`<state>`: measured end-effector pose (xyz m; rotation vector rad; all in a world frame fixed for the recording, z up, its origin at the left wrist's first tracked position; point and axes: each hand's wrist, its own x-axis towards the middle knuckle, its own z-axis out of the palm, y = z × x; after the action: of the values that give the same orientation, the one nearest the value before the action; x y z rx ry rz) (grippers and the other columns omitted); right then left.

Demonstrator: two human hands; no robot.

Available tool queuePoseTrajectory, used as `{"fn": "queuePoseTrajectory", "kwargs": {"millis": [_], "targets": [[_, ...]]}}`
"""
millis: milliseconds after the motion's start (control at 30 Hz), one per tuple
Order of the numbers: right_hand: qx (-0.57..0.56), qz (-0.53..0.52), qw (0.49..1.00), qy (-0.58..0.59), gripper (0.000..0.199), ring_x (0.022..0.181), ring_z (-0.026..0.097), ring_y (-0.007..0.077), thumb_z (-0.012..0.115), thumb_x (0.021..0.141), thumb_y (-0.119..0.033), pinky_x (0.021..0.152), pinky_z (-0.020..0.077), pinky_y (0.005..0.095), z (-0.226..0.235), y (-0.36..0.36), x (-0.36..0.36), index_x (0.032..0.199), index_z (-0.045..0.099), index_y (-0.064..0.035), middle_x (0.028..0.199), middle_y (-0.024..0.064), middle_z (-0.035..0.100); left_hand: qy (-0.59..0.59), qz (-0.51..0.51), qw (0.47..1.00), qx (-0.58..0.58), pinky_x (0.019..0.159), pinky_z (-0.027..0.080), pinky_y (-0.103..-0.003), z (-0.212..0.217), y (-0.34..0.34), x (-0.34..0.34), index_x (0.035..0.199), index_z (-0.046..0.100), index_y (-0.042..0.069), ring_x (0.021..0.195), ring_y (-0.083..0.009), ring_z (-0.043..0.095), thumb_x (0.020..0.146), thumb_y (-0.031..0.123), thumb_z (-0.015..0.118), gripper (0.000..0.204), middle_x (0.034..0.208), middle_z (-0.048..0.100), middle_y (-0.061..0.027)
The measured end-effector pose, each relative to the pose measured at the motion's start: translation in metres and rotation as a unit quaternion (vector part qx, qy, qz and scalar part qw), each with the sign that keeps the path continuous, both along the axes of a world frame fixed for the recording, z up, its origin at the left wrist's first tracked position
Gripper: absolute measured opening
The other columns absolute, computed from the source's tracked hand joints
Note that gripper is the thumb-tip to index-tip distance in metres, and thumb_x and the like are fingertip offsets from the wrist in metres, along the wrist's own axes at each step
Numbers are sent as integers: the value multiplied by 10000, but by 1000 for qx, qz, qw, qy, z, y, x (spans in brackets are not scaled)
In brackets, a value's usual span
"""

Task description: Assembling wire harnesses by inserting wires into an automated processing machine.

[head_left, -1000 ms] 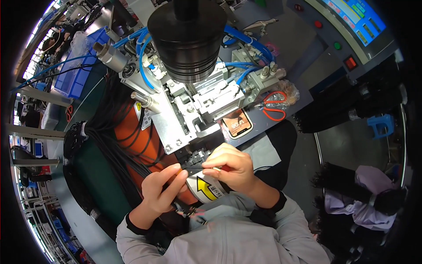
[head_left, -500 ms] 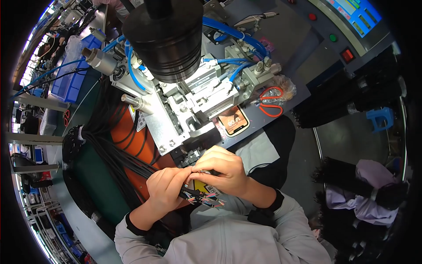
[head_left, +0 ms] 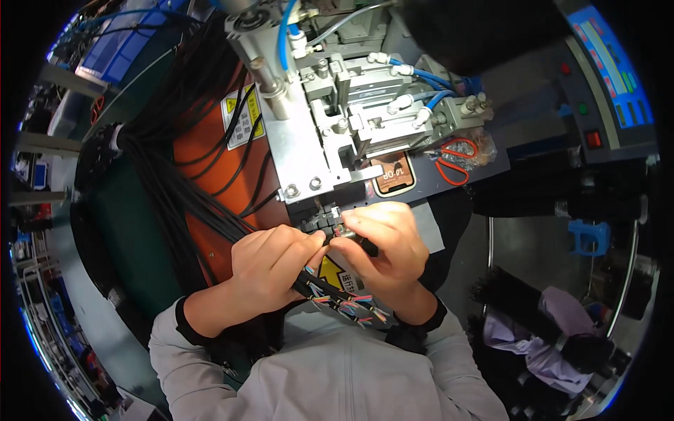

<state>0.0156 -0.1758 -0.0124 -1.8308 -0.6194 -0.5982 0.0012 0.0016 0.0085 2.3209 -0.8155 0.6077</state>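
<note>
Both hands are working close together at the near edge of the machine (head_left: 330, 133), just below its grey metal plate (head_left: 298, 151).

Left hand (head_left: 270, 270) is curling closed around a bundle of black cables (head_left: 316, 286); fingers pressed together, thumb reaching toward the right hand. The bundle is running under the palm and coming out on the right side, where its loose coloured wire ends (head_left: 358, 307) are fanning out below both hands, near the grey sleeves.

Right hand (head_left: 382, 245) is pinching a small black connector (head_left: 351, 242) between thumb and fingertips; fingers bent tight over it. The connector is sitting at the fingertips, between the two hands, just under the dark slot at the plate's lower edge. Cannot tell whether it is touching the slot.

A yellow arrow label (head_left: 330, 272) is showing in the gap beneath the hands, partly covered by the wires.

Further off: an orange panel (head_left: 210, 168) is lying left of the plate, crossed by many black cables (head_left: 175, 182) running to the left hand. Blue air hoses (head_left: 428, 81) are looping across the machine's upper part. Red-handled scissors (head_left: 456, 161) are lying in a clear bag on the dark base, right of the plate. A control panel (head_left: 597, 105) with red and green buttons is sitting toward the far right corner. Another person's purple sleeve (head_left: 540, 330) is showing at lower right, well apart from the hands.
</note>
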Motion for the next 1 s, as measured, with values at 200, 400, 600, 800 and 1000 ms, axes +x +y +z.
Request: {"fn": "queuePoseTrajectory", "kwargs": {"millis": [200, 400, 600, 800, 1000], "targets": [[26, 76, 988, 133, 169, 822, 620, 196, 734, 713, 70, 727, 486, 295, -3, -1, -2, 857, 655, 27, 900, 130, 672, 19, -1, 1000, -8, 424, 398, -281, -2, 4, -3, 791, 639, 16, 511, -174, 539, 710, 74, 756, 153, 638, 522, -48], [118, 55, 970, 205, 161, 795, 607, 193, 702, 718, 102, 717, 473, 287, -4, 6, -7, 855, 663, 27, 850, 118, 659, 2, -1, 1000, 2, 400, 332, -290, -7, 5, -4, 765, 630, 28, 463, -156, 465, 715, 71, 747, 134, 609, 443, -26], [127, 54, 970, 198, 186, 703, 597, 179, 775, 676, 52, 636, 451, 283, -2, 8, -2, 814, 667, -12, 781, 85, 660, -12, -3, 1000, -3, 393, 299, -294, -5, 4, -4, 755, 621, 26, 453, -146, 434, 708, 62, 736, 129, 600, 396, -21], [-24, 11, 999, 43, 170, 698, 581, 184, 758, 688, 44, 650, 446, 286, 4, 7, 1, 771, 623, -16, 753, 79, 631, -61, 0, 997, 46, 395, 274, -271, -5, 4, -6, 778, 634, 34, 458, -128, 417, 679, 61, 723, 135, 613, 405, -12], [81, 122, 931, 335, 124, 738, 544, 136, 702, 770, 16, 683, 427, 260, 8, -12, 1, 808, 586, -10, 794, 51, 592, -80, -5, 995, 66, 405, 266, -247, -6, 5, -2, 800, 640, 49, 493, -108, 429, 662, 54, 714, 157, 658, 473, 4]]}}
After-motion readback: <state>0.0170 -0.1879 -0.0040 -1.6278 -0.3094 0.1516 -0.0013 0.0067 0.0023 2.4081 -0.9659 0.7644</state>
